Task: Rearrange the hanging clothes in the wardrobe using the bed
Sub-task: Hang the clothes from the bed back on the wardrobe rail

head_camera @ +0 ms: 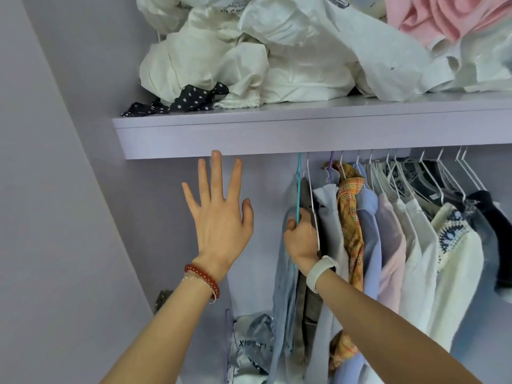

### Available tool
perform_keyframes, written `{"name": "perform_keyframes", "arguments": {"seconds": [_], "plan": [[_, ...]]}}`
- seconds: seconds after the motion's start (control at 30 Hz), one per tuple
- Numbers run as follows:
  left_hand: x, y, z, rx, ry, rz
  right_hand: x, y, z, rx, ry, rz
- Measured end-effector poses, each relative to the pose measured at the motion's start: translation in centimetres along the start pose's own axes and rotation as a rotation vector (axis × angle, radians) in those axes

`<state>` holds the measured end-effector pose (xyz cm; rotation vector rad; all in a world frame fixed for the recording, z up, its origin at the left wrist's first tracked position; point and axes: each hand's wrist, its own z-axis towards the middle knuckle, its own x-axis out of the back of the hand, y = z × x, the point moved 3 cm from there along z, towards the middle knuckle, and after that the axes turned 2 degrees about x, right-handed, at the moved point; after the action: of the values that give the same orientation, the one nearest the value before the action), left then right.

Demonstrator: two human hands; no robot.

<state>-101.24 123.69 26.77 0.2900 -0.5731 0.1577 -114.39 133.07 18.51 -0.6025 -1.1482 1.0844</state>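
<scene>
Left hand [219,217] raised with fingers spread and straight, holding nothing; right hand [300,239] curled tight in a grip, both forearms reaching upward.

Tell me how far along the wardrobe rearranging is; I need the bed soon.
Nothing looks done: the hanging clothes crowd the right of the rail. In hand: the right hand grips the turquoise hanger of the leftmost garment; the left hand is raised, open. The other garments remain; the bed isn't visible.

orange plaid shirt [352,217]; teal hanger [298,187]; lilac shelf [277,134].
</scene>
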Motion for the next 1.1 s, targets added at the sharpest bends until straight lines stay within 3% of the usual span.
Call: {"name": "perform_keyframes", "arguments": {"seconds": [0.1,0.2,0.37,0.53,0.77,0.97,1.1], "plan": [[-1.3,-0.3,-2.6,0.062,-0.061,-0.116,1.5,0.1,-2.1,0.171,-0.103,0.014],[-3.1,0.3,-5.0,0.082,-0.158,-0.193,4.8,0.7,-4.8,0.365,-0.036,-0.019],[-5.7,4.9,-7.5,-0.085,-0.23,-0.261,12.1,5.6,-8.0,0.515,0.109,-0.443],[-8.2,13.7,-14.4,-0.335,-0.408,-0.368,21.8,15.0,-15.8,0.102,0.105,-0.764],[-6.9,29.2,-29.7,-0.704,-0.963,-0.653,36.7,23.8,-35.0,-0.515,0.234,-0.871],[-0.1,45.4,-42.8,-1.123,-1.138,-0.847,48.3,27.6,-53.5,-0.917,0.523,-0.758],[5.4,55.6,-53.5,-1.264,-1.326,-0.913,56.1,30.0,-66.3,-1.148,0.75,-0.641]]}}
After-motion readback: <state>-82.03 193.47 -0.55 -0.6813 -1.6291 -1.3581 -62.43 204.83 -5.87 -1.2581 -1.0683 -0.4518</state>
